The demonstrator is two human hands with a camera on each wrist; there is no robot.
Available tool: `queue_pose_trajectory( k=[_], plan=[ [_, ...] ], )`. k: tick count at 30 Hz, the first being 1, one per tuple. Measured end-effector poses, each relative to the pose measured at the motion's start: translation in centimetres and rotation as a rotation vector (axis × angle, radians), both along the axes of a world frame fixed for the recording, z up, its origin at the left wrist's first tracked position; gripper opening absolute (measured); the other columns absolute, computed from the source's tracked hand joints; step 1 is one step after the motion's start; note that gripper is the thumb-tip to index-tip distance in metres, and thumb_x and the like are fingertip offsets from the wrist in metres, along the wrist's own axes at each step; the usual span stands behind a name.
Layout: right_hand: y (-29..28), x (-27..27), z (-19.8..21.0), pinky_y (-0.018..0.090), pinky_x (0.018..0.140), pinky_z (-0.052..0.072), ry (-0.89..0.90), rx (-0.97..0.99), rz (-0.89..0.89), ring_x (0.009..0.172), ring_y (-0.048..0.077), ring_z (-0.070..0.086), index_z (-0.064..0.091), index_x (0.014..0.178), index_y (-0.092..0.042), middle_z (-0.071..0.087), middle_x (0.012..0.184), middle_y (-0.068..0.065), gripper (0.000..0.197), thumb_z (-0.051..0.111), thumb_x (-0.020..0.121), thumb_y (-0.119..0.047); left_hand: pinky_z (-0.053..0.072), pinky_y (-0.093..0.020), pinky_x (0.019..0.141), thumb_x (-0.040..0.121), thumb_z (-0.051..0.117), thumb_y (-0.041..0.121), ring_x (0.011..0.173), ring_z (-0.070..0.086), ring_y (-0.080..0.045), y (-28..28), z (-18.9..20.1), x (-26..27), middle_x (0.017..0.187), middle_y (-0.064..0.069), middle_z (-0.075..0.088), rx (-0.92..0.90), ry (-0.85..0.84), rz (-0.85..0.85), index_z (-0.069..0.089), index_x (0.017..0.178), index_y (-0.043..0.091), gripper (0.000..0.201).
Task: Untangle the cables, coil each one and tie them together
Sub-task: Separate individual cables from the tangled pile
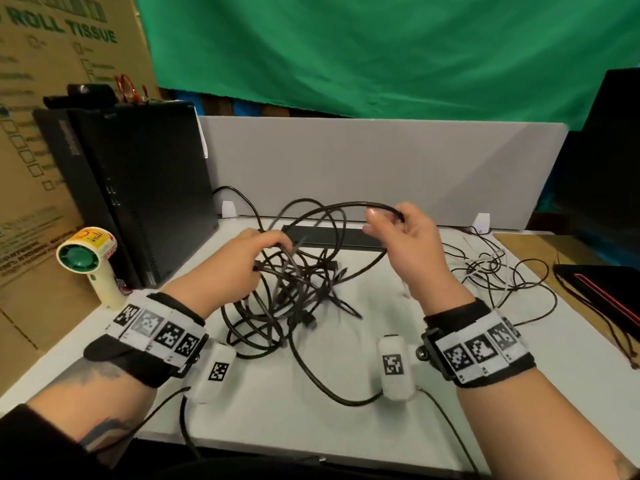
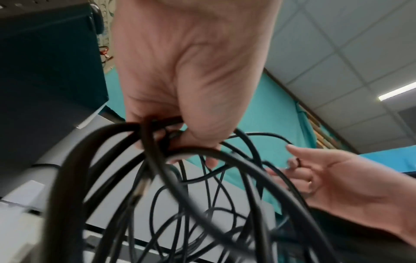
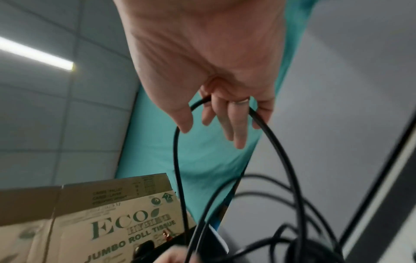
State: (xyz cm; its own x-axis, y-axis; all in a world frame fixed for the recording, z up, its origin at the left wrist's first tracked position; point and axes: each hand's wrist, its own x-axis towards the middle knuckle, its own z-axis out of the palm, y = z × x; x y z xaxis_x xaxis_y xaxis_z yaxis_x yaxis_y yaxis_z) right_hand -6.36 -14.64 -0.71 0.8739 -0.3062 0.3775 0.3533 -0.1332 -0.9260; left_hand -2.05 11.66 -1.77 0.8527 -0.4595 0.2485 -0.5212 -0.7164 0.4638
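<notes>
A tangle of black cables (image 1: 298,285) lies mid-table, partly lifted. My left hand (image 1: 273,247) grips a bunch of its strands from above; in the left wrist view the fingers (image 2: 202,140) curl round several black cables (image 2: 112,160). My right hand (image 1: 384,220) is raised to the right and pinches a single black cable (image 1: 332,207) that arches back to the tangle. In the right wrist view this cable (image 3: 276,142) loops through the fingers (image 3: 227,121) of my right hand. The cable ends are hidden in the heap.
A black computer tower (image 1: 145,188) and a white-green handheld fan (image 1: 90,261) stand at left before a cardboard box (image 1: 52,81). A grey partition (image 1: 381,161) closes the back. Thin black and white wires (image 1: 495,268) and a black case (image 1: 606,292) lie right.
</notes>
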Motion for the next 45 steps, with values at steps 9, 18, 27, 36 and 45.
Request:
queue_pose_trajectory(
  k=[9,18,27,36,45],
  plan=[
    [-1.0,0.4,-0.1,0.025,0.081,0.05,0.02,-0.159,-0.077,0.088,0.01,0.069,0.06,0.092,-0.024,0.072,0.09,-0.011,0.019,0.069,0.089,-0.008,0.034,-0.017,0.088,0.078,0.052,-0.009,0.123,0.035,-0.011,1.0,0.7,1.1,0.126,0.015,0.043,0.09,0.063,0.113,0.056,0.12,0.056,0.078],
    [1.2,-1.1,0.6,0.015,0.077,0.047,0.105,-0.023,0.13,0.087,0.001,0.072,0.049,0.125,-0.033,0.07,0.113,0.001,0.05,0.076,0.087,-0.016,0.041,-0.018,0.086,0.076,0.08,0.014,0.095,0.052,-0.009,-3.8,2.1,-3.3,0.101,0.002,0.049,-0.49,-0.48,0.041,0.066,0.085,0.021,0.019],
    [1.4,-3.1,3.1,0.053,0.105,0.042,-0.058,0.503,0.685,0.123,0.036,0.061,0.039,0.138,-0.014,0.064,0.13,0.022,0.051,0.05,0.089,-0.005,0.055,-0.033,0.081,0.099,0.06,0.037,0.083,0.069,-0.013,-7.5,0.1,-2.1,0.097,0.004,0.074,0.068,0.185,-0.133,0.071,0.115,0.019,0.027],
    [1.5,-2.2,2.2,0.051,0.115,0.036,-0.066,0.752,0.777,0.126,0.04,0.058,0.045,0.119,-0.009,0.062,0.13,0.026,0.043,0.037,0.08,0.005,0.057,-0.035,0.083,0.097,0.064,0.038,0.079,0.071,-0.016,-7.3,0.5,-1.4,0.088,-0.001,0.074,0.035,0.25,-0.297,0.072,0.106,0.019,0.023],
    [1.6,-1.0,0.2,0.029,0.063,0.038,0.293,0.167,0.307,0.078,0.018,0.056,0.071,0.096,-0.015,0.066,0.089,0.004,0.034,0.054,0.08,0.01,0.055,-0.046,0.09,0.109,0.036,0.02,0.079,0.07,-0.027,-7.7,3.8,-3.0,0.073,-0.006,0.064,-0.662,0.328,-0.286,0.063,0.097,0.004,0.033]
  ],
)
